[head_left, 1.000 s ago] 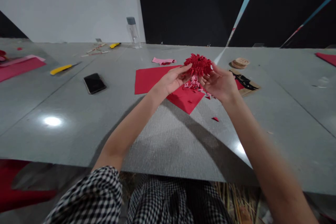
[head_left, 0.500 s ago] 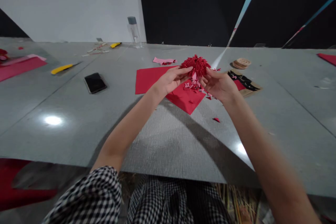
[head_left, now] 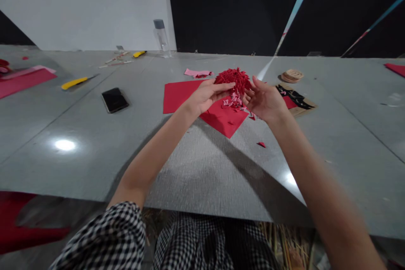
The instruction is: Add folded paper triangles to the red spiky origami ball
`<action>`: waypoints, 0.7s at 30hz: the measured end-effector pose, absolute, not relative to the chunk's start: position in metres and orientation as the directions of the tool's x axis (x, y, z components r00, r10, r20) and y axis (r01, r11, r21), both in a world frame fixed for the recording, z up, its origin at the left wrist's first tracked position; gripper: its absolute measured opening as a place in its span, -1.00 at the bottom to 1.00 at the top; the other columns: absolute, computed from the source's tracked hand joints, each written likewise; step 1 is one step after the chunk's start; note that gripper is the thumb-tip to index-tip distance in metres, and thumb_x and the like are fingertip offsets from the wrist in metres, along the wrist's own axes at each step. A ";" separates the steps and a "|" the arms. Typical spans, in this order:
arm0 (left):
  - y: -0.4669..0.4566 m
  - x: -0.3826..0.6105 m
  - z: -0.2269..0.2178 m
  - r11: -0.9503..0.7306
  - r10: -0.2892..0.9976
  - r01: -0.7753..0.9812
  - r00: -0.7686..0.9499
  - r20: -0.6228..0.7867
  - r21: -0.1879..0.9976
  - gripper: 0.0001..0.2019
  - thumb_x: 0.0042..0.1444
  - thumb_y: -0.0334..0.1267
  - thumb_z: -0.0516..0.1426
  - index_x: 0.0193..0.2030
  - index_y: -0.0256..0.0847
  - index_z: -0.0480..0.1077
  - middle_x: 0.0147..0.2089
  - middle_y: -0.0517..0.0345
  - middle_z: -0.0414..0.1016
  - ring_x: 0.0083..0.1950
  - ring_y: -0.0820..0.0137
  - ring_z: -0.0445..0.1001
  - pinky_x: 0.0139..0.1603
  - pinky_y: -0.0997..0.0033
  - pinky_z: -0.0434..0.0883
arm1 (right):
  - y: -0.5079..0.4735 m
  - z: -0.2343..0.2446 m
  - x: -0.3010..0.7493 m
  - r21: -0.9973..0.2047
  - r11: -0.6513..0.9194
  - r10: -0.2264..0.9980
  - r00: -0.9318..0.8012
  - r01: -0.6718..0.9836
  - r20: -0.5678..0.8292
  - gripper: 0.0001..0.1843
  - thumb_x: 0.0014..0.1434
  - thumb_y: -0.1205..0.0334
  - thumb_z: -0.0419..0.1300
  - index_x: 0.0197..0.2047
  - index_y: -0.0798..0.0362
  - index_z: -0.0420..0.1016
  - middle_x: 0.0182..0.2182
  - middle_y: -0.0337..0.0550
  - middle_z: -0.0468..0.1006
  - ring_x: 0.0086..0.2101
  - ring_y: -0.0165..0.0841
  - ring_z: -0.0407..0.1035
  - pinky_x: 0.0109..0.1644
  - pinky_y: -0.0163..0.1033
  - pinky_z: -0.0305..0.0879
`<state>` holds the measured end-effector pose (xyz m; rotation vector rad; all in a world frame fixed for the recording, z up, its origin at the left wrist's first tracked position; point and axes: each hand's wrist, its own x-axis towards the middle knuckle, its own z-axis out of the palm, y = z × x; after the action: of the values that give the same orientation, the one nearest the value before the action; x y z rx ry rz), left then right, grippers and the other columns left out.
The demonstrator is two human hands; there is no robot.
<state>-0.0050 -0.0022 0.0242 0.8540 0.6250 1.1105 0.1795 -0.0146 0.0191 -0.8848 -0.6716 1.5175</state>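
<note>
A spiky red folded-paper ball [head_left: 233, 77] is held above the grey table [head_left: 95, 135] between both hands. My left hand [head_left: 206, 96] grips its left side, thumb and fingers stretched toward it. My right hand [head_left: 264, 100] cups its right side with fingers raised. Under the ball lies a heap of small pink and red folded pieces [head_left: 234, 103] on a sheet of red paper [head_left: 202, 105]. One loose red piece [head_left: 261, 144] lies nearer to me on the table.
A black phone [head_left: 114, 99] lies left of the red sheet, with a yellow cutter [head_left: 76, 82] beyond it. A clear bottle [head_left: 162, 38] stands at the back. Pink scraps [head_left: 198, 73], a round wooden object [head_left: 292, 75], a cardboard piece [head_left: 295, 100] and more red paper [head_left: 22, 81] lie around.
The paper ball has shifted slightly left and turned between the hands. My right hand's fingers have lifted off it a little.
</note>
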 end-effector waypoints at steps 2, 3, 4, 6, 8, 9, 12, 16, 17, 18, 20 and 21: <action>-0.001 -0.008 0.024 0.166 0.936 -0.469 0.351 0.010 0.868 -0.86 0.10 -0.52 0.34 -0.22 -0.27 0.64 -0.16 0.06 0.73 0.00 0.36 0.66 0.28 0.36 0.49 | -0.014 0.020 0.182 -0.816 -0.155 0.984 -0.017 -0.557 -0.175 -0.82 0.26 0.12 0.39 -0.35 -0.05 0.57 -0.40 -0.26 0.63 -0.38 -0.47 0.53 -0.23 -0.42 0.61; -0.001 -0.009 0.024 0.160 0.932 -0.455 0.361 0.017 0.876 -0.89 0.10 -0.51 0.34 -0.25 -0.25 0.64 -0.17 0.08 0.73 -0.01 0.36 0.66 0.28 0.34 0.49 | -0.013 0.020 0.183 -0.815 -0.155 0.984 -0.014 -0.559 -0.178 -0.82 0.25 0.13 0.40 -0.36 -0.05 0.57 -0.40 -0.26 0.64 -0.39 -0.48 0.52 -0.23 -0.44 0.60; 0.000 -0.010 0.024 0.156 0.929 -0.448 0.369 0.023 0.880 -0.91 0.11 -0.49 0.34 -0.28 -0.24 0.63 -0.18 0.11 0.72 -0.03 0.38 0.66 0.28 0.35 0.50 | -0.013 0.020 0.183 -0.817 -0.150 0.985 -0.011 -0.556 -0.173 -0.84 0.25 0.18 0.39 -0.36 -0.04 0.57 -0.38 -0.27 0.64 -0.39 -0.50 0.52 -0.22 -0.47 0.58; 0.002 -0.010 0.022 0.157 0.929 -0.461 0.370 0.028 0.874 -0.91 0.14 -0.48 0.33 -0.33 -0.24 0.62 -0.22 0.15 0.72 -0.06 0.41 0.66 0.25 0.39 0.50 | -0.013 0.020 0.182 -0.826 -0.133 0.988 -0.009 -0.548 -0.153 -0.85 0.27 0.32 0.35 -0.36 -0.02 0.57 -0.36 -0.29 0.65 -0.40 -0.54 0.52 -0.22 -0.52 0.55; 0.002 -0.008 0.020 0.186 0.934 -0.501 0.356 0.006 0.845 -0.90 0.18 -0.48 0.30 -0.33 -0.24 0.61 -0.24 0.16 0.71 -0.03 0.41 0.66 0.24 0.41 0.50 | -0.014 0.020 0.179 -0.832 -0.120 0.991 -0.012 -0.542 -0.135 -0.83 0.27 0.42 0.30 -0.34 -0.02 0.58 -0.36 -0.31 0.66 -0.40 -0.56 0.52 -0.23 -0.54 0.54; 0.002 -0.006 0.020 0.207 0.937 -0.524 0.349 -0.014 0.826 -0.89 0.19 -0.49 0.29 -0.31 -0.23 0.62 -0.23 0.16 0.72 0.01 0.39 0.67 0.24 0.39 0.50 | -0.015 0.019 0.177 -0.833 -0.111 0.992 -0.005 -0.542 -0.129 -0.81 0.26 0.46 0.29 -0.32 -0.03 0.59 -0.36 -0.33 0.66 -0.40 -0.57 0.52 -0.23 -0.53 0.54; 0.000 -0.003 0.018 0.251 0.935 -0.542 0.350 -0.057 0.802 -0.87 0.16 -0.50 0.30 -0.20 -0.24 0.64 -0.17 0.11 0.74 0.12 0.32 0.66 0.29 0.33 0.48 | -0.017 0.018 0.174 -0.836 -0.096 0.993 0.005 -0.540 -0.118 -0.78 0.20 0.50 0.29 -0.30 -0.06 0.59 -0.34 -0.36 0.66 -0.36 -0.55 0.54 -0.18 -0.49 0.56; 0.000 -0.006 0.019 0.185 0.932 -0.466 0.362 -0.004 0.865 -0.91 0.10 -0.45 0.38 -0.24 -0.26 0.64 -0.17 0.07 0.73 -0.03 0.36 0.68 0.27 0.37 0.47 | -0.016 0.018 0.177 -0.846 -0.098 0.995 -0.055 -0.523 -0.082 -0.92 0.22 0.32 0.37 -0.26 -0.08 0.62 -0.30 -0.32 0.68 -0.28 -0.48 0.56 -0.09 -0.39 0.57; 0.001 -0.008 0.019 0.164 0.928 -0.438 0.373 0.012 0.884 -0.93 0.10 -0.43 0.39 -0.27 -0.26 0.63 -0.17 0.06 0.73 -0.08 0.38 0.67 0.24 0.39 0.48 | -0.016 0.019 0.178 -0.847 -0.097 0.995 -0.062 -0.523 -0.076 -0.96 0.24 0.25 0.38 -0.24 -0.10 0.63 -0.29 -0.32 0.68 -0.27 -0.47 0.56 -0.09 -0.38 0.57; 0.001 -0.010 0.020 0.153 0.921 -0.412 0.389 0.021 0.898 -0.94 0.10 -0.42 0.39 -0.28 -0.26 0.63 -0.17 0.05 0.73 -0.11 0.38 0.67 0.21 0.40 0.49 | -0.015 0.019 0.179 -0.845 -0.099 0.995 -0.066 -0.525 -0.075 -0.98 0.25 0.19 0.38 -0.24 -0.11 0.63 -0.29 -0.32 0.68 -0.27 -0.47 0.55 -0.11 -0.38 0.57; 0.002 -0.013 0.022 0.164 0.906 -0.381 0.423 0.014 0.910 -0.95 0.12 -0.42 0.37 -0.28 -0.23 0.63 -0.17 0.05 0.73 -0.12 0.36 0.67 0.17 0.39 0.51 | -0.013 0.020 0.179 -0.845 -0.103 0.995 -0.058 -0.525 -0.085 -0.96 0.28 0.18 0.38 -0.25 -0.10 0.64 -0.30 -0.34 0.68 -0.33 -0.51 0.52 -0.18 -0.43 0.55; 0.002 -0.013 0.023 0.179 0.901 -0.378 0.433 0.002 0.908 -0.94 0.13 -0.43 0.35 -0.28 -0.22 0.63 -0.17 0.06 0.73 -0.11 0.35 0.67 0.17 0.38 0.52 | -0.013 0.020 0.179 -0.848 -0.104 0.995 -0.048 -0.519 -0.093 -0.95 0.28 0.22 0.37 -0.27 -0.08 0.64 -0.32 -0.34 0.67 -0.36 -0.53 0.51 -0.21 -0.45 0.53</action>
<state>-0.0134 0.0024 0.0229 1.0135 0.6350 0.9952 0.1789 -0.0128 0.0198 -0.8533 -0.7584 1.5088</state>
